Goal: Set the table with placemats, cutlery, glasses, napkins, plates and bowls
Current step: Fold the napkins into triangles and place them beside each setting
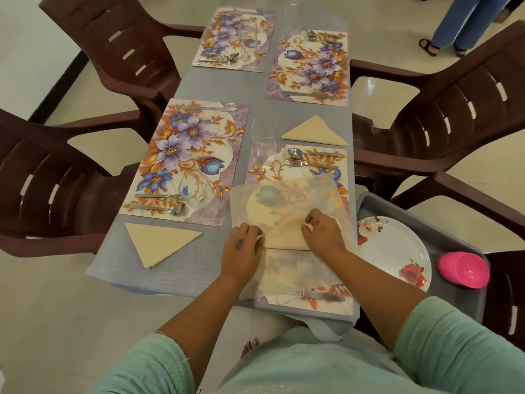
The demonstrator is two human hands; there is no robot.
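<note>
Floral placemats [186,159] are already lying at all four seats with cutlery, and a folded napkin [159,243] is waiting near left. Both hands, left [241,250] and right [322,233], are pinching a beige napkin [287,237] mid-fold on the near right mat; plates [395,251] and a pink bowl [463,270] are sitting unplaced in the tray [466,305] at right.

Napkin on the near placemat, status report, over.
Both hands, left and right, pinching the beige napkin, mid-fold. It lies on the near right placemat. Nothing in the way.

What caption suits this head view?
Both hands, left and right, fold a beige napkin over the nearest floral placemat.
</note>
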